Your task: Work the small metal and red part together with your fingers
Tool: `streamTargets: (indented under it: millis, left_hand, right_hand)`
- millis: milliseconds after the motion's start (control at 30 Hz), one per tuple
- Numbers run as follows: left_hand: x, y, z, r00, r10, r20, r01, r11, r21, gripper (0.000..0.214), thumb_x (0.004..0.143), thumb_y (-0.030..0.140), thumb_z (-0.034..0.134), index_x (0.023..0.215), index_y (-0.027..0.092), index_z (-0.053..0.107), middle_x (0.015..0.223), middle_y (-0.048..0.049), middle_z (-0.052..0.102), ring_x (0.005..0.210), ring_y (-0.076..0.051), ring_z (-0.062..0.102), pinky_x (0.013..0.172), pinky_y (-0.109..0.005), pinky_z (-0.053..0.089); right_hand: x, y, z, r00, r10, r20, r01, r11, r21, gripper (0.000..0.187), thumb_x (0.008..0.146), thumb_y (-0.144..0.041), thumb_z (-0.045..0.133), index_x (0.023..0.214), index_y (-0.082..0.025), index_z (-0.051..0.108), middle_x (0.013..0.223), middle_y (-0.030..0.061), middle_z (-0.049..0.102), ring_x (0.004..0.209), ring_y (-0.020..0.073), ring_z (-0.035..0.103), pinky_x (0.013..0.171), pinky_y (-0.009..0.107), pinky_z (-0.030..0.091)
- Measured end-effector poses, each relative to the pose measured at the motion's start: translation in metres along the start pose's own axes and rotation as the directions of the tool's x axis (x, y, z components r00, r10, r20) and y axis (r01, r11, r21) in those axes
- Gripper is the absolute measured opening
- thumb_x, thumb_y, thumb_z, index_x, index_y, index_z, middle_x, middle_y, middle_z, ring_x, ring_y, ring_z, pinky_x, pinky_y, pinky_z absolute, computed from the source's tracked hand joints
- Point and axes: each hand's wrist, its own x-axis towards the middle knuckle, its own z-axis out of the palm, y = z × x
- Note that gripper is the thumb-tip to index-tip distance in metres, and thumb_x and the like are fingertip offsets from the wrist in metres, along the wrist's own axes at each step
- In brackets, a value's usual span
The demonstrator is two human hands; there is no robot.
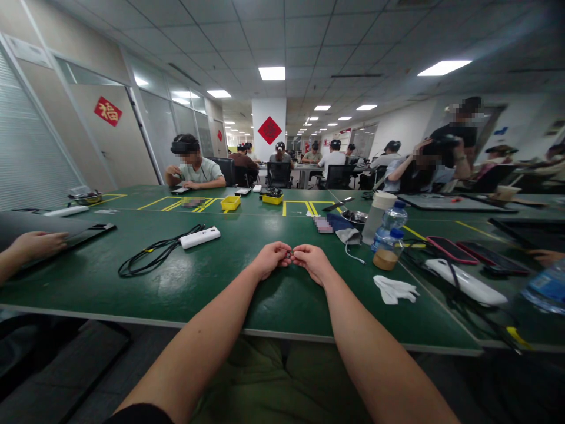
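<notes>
Both forearms reach over the front edge of the green table (238,306). My left hand (270,259) is closed in a pinch, thumb against fingers. Facing it, my right hand (311,262) is pinched in the same way, and the fingertips of the two hands almost meet. Something tiny and dark seems to sit between the fingertips, too small to name. To the left of my hands lies a white power strip (200,237) with a coiled black cable (152,252). A crumpled white tissue (394,290) rests to the right of my right hand.
Right of my hands stand plastic bottles (388,250), a pale tumbler (376,218) and a metal bowl (354,219). Another power strip (465,281) and phones (452,249) lie further right. Small yellow trays (230,203) sit ahead. A co-worker's hand (42,244) rests at far left; other people sit beyond.
</notes>
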Motion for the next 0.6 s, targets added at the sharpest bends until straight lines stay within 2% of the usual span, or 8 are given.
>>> streamTargets:
  millis: [133,300,467,600]
  left_hand:
    - [0.002,-0.0014,-0.0013,1.0,-0.006,-0.013,0.006,1.0,-0.026,0.01,0.083,0.009,0.057,0.091,0.013,0.061,0.071,-0.0051,0.066,0.058,-0.01,0.064,0.056,-0.019,0.052]
    - [0.0013,0.0001,-0.0025,1.0,-0.007,0.0,0.007,0.999,-0.046,0.016,0.079,0.006,0.059,0.093,0.012,0.062,0.076,-0.0063,0.067,0.062,-0.011,0.066,0.06,-0.021,0.054]
    - [-0.0006,0.0013,-0.0017,1.0,0.007,0.008,-0.007,0.999,-0.043,0.022,0.073,0.003,0.064,0.093,0.012,0.063,0.08,-0.006,0.067,0.065,-0.011,0.065,0.063,-0.022,0.054]
    - [-0.0009,0.0016,-0.0006,1.0,0.011,-0.001,-0.011,0.999,-0.043,0.022,0.075,0.003,0.065,0.095,0.011,0.063,0.079,-0.006,0.067,0.065,-0.011,0.065,0.063,-0.022,0.054]
  right_hand:
    - [0.002,0.0011,-0.0013,1.0,0.013,0.003,-0.013,1.0,0.019,0.005,0.069,-0.011,0.066,0.074,-0.013,0.068,0.069,0.0068,0.07,0.065,0.0141,0.067,0.066,0.026,0.056]
    - [0.0031,0.0009,-0.003,1.0,0.015,0.015,-0.015,0.999,0.039,0.01,0.069,-0.008,0.061,0.074,-0.013,0.068,0.075,0.0094,0.072,0.069,0.0159,0.069,0.069,0.028,0.056]
    - [0.0022,0.0007,-0.0025,1.0,0.014,0.005,-0.014,0.999,0.033,0.013,0.067,-0.006,0.06,0.074,-0.013,0.068,0.076,0.0087,0.072,0.069,0.0155,0.069,0.069,0.026,0.056]
    - [0.0022,0.0014,-0.0026,1.0,0.007,0.003,-0.007,1.0,0.029,0.012,0.066,-0.006,0.064,0.074,-0.014,0.068,0.075,0.0072,0.072,0.068,0.0147,0.068,0.068,0.026,0.057]
